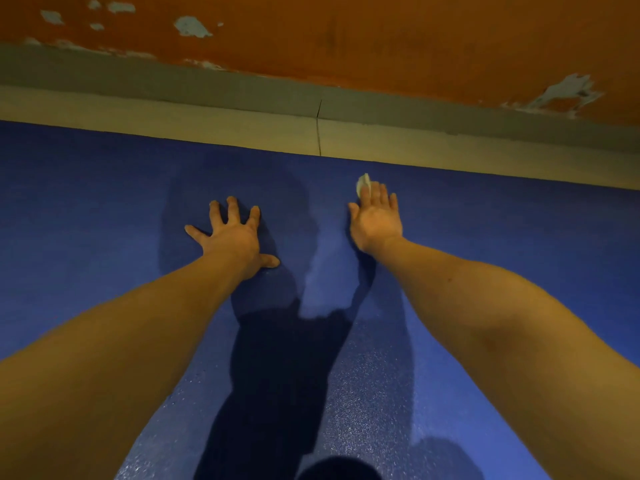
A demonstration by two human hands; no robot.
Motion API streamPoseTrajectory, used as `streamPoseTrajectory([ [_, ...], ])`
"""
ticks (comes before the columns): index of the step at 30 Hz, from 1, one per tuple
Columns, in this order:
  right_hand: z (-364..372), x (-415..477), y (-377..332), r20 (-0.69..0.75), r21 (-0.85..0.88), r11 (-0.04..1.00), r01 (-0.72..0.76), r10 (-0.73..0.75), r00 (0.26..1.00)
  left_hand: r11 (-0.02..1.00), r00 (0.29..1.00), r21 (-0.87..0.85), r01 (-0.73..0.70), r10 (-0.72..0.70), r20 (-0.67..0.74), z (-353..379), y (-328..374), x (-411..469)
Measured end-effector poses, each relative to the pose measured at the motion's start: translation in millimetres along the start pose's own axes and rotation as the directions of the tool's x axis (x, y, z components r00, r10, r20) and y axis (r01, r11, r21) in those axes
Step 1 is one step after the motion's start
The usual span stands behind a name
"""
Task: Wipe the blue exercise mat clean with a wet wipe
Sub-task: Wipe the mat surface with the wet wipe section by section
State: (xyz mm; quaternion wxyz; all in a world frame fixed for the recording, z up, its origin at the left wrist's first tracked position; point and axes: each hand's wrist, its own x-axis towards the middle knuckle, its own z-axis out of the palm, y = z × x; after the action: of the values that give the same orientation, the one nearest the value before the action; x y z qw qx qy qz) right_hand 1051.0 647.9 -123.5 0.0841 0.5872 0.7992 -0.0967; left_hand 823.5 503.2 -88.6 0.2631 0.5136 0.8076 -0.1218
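While flat on the mat (104, 209), right hand (376, 220) atop wet wipe (363, 184).

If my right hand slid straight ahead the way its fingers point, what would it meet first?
The right hand, pressing a small white wet wipe on the blue textured exercise mat, would first cross the mat's far edge onto the pale beige floor strip; beyond that, probably the grey skirting band.

Peeling orange wall (381, 39), pale floor (173, 116)
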Motion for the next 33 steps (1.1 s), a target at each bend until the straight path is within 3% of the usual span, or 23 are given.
streamPoseTrajectory([
  [4,1,-10,-33,0.005,0.101,0.99,-0.099,0.099,0.995,1.0,1.0,0.002,0.008,-0.008,0.008,-2,3,1],
  [9,18,-49,-110,-0.038,0.146,0.978,0.148,-0.144,0.989,1.0,1.0,-0.013,0.007,-0.007,-0.001,1,0,2],
  [14,14,-50,-80,-0.041,0.084,0.95,0.3,-0.297,0.954,0.999,0.998,-0.03,-0.032,0.031,-0.049,10,-9,-2],
  [16,10,-47,-45,-0.043,0.09,0.974,0.206,-0.203,0.978,0.998,0.996,-0.031,-0.062,0.059,-0.07,13,-15,-7],
  [20,4,-47,-2,0.065,-0.073,0.996,-0.043,0.048,0.997,0.995,0.993,-0.003,-0.095,0.095,-0.068,13,-24,-18],
  [23,5,-47,-26,0.068,0.045,0.992,-0.117,0.114,0.991,0.994,0.991,0.022,-0.112,0.113,-0.072,15,-28,-24],
  [28,25,-80,-92,-0.019,0.212,0.976,0.056,-0.053,0.998,0.993,0.991,0.06,-0.101,0.106,-0.087,19,-28,-29],
  [33,28,-92,-85,-0.024,0.14,0.966,0.217,-0.216,0.976,0.993,0.988,0.068,-0.094,0.101,-0.12,23,-26,-35],
])
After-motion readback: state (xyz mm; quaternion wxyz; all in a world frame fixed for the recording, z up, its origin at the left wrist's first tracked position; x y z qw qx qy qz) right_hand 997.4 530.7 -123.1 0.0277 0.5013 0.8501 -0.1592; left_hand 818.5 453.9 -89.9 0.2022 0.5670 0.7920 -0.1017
